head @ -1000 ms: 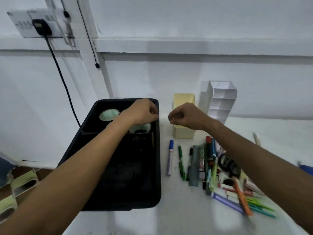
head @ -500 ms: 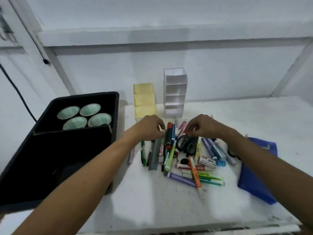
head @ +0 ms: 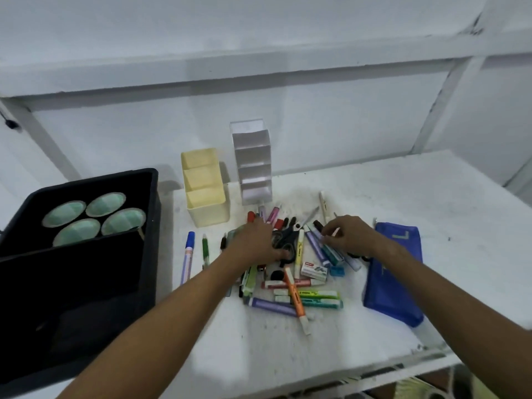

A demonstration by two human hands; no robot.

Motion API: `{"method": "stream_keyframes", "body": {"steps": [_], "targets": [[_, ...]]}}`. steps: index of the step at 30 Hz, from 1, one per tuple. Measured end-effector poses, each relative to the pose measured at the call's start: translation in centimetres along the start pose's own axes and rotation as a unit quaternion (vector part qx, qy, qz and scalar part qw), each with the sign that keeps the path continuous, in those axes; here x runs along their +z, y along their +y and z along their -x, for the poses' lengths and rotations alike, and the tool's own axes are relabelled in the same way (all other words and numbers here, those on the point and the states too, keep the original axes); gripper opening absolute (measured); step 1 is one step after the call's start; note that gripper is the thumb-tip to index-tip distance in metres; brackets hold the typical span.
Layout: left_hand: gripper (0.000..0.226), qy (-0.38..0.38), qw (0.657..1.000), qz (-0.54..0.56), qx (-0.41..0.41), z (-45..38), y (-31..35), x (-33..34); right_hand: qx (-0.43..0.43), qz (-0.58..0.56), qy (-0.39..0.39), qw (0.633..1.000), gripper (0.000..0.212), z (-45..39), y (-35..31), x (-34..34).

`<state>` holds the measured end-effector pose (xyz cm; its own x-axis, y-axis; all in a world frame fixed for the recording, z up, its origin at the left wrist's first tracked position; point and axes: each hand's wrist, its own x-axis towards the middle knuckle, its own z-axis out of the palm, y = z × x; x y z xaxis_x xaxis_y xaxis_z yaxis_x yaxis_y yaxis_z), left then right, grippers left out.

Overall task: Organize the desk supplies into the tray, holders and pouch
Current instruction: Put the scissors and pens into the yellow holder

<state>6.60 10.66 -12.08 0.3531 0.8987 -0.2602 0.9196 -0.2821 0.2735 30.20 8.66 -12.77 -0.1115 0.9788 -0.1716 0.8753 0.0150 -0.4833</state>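
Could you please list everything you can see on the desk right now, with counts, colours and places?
tray: one, black, left of desk
tape rolls: four, pale green, tray's far compartment
yellow holder: one, three sections, behind the pile
white holder: one, tiered, right of the yellow holder
pouch: one, blue, right of the pile
pile: mixed pens, markers and highlighters, centre; too tangled to count
scissors: one, black, in the pile
eraser: one, white, in the pile
blue marker: one, left of the pile
green pen: one, beside the blue marker
left hand: on the pile
right hand: on the pile
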Motion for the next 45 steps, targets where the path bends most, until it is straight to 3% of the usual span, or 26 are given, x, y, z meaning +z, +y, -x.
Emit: {"method": "stream_keyframes", "body": {"steps": [3,8,15,19,21,26,30,35,40,45], "targets": [[0.042,0.012,0.994,0.101,-0.03,-0.2,-0.1,-0.5,0.013,-0.012,0.03,0.999,0.018,0.2,0.5,-0.5],[0.038,0.05,0.979,0.195,-0.024,-0.5,-0.5,-1.5,0.059,-0.008,0.062,0.996,0.019,0.8,2.6,-2.0],[0.04,0.066,0.977,0.2,-0.018,-1.2,-1.5,-1.4,0.152,0.023,-0.033,0.988,0.075,2.1,4.3,-1.7],[0.04,0.086,0.973,0.216,-0.007,-1.3,-1.7,-1.2,0.17,-0.01,-0.031,0.985,0.085,2.2,4.3,-1.7],[0.038,0.099,0.969,0.227,-0.004,-1.1,-1.7,-1.4,0.163,-0.051,-0.024,0.985,0.079,2.0,4.0,-1.8],[0.025,0.13,0.958,0.252,0.027,-0.2,-1.8,-3.0,0.12,-0.188,0.021,0.975,0.036,1.3,1.8,-2.7],[0.017,0.212,0.951,0.218,0.058,1.3,-2.1,-7.0,0.056,-0.256,0.087,0.961,0.026,0.1,-1.5,-5.1],[0.017,0.314,0.933,0.167,0.054,4.6,-3.2,-14.5,-0.082,-0.309,0.154,0.935,0.016,-2.3,-7.9,-7.7],[0.014,0.396,0.908,0.138,0.009,7.5,-6.0,-21.6,-0.185,-0.303,0.167,0.92,0.02,-5.2,-15.9,-9.0],[0.013,0.429,0.898,0.087,-0.048,7.3,-9.5,-25.2,-0.231,-0.221,0.225,0.92,0.009,-9.1,-21.9,-8.6]]}}
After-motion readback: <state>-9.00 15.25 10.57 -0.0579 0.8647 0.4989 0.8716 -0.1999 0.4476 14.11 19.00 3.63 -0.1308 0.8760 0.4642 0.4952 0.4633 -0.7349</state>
